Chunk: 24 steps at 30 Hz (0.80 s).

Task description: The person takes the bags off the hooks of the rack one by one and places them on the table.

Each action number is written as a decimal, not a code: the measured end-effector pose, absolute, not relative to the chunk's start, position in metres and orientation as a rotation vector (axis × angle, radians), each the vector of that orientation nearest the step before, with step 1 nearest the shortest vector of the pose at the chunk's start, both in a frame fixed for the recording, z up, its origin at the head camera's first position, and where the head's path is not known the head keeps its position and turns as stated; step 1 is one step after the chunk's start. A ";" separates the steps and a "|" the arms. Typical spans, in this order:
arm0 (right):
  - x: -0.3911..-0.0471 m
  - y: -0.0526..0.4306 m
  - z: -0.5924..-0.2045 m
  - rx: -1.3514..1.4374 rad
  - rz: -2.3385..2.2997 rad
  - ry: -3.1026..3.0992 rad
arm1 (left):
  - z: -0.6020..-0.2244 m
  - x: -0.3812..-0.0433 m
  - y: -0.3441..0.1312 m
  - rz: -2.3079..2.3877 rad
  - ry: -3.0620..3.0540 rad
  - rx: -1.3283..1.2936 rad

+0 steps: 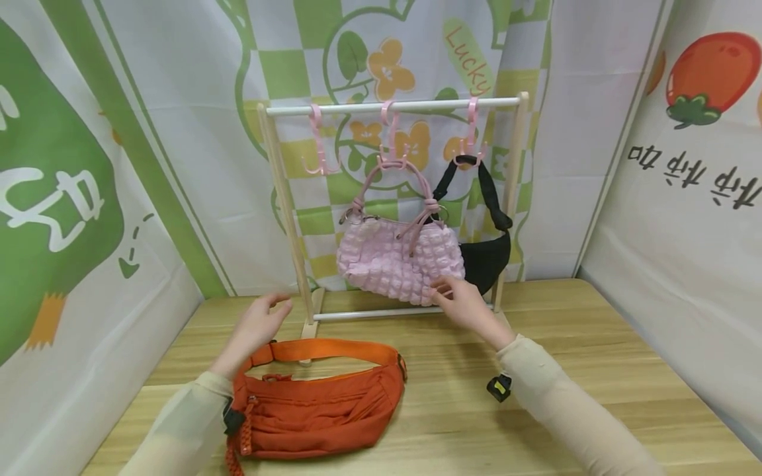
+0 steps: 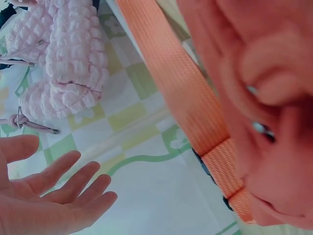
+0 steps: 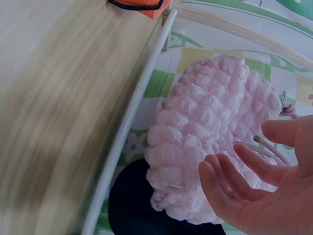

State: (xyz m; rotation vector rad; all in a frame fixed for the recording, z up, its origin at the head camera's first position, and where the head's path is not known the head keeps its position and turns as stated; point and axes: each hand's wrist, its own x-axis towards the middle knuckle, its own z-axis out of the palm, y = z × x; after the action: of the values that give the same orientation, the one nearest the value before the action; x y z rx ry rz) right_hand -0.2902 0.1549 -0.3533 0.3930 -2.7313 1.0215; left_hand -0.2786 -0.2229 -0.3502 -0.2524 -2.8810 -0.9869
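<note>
Hanging dead centre of the frame, the pink bag (image 1: 399, 261) dangles by its knotted handle from the middle of three pink hooks (image 1: 318, 142) along the white rail (image 1: 428, 104)! Here's the right grip (image 1: 464, 303), up at the bag's lower right corner, fingers slightly bent and parted, clasping nothing; whether a fingertip touches the puffy fabric, I cannot tell. Over to the left grip (image 1: 262, 324), left of centre in the lower half, fingers loosely spread and clasping nothing too, apart from the orange strap (image 1: 333, 348) in the left wrist view. That strap belongs to the orange waist bag (image 1: 315, 416) (quite a splash of colour), lying at lower centre-left on the wooden bench (image 1: 595, 396), its strap side towards the rack. And right of centre, the black bag (image 1: 489, 261) hangs from the right-hand hook, partly tucked behind the pink one
</note>
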 end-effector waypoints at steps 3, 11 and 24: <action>-0.291 0.157 -0.347 0.401 1.010 -2.732 | -0.348 -0.281 -0.220 -0.988 -2.869 -0.263; -0.293 0.159 -0.334 0.439 0.950 -2.660 | -0.337 -0.285 -0.213 -1.011 -2.839 -0.297; -0.297 0.165 -0.322 0.405 0.926 -2.603 | -0.315 -0.295 -0.201 -1.041 -2.818 -0.336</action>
State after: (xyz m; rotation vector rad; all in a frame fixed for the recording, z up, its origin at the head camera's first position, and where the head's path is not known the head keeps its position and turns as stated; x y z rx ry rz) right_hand -0.2972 0.1649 -0.3221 0.4046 -2.6034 0.9265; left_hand -0.2947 -0.2015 -0.3154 -0.3363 -2.8183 -1.0415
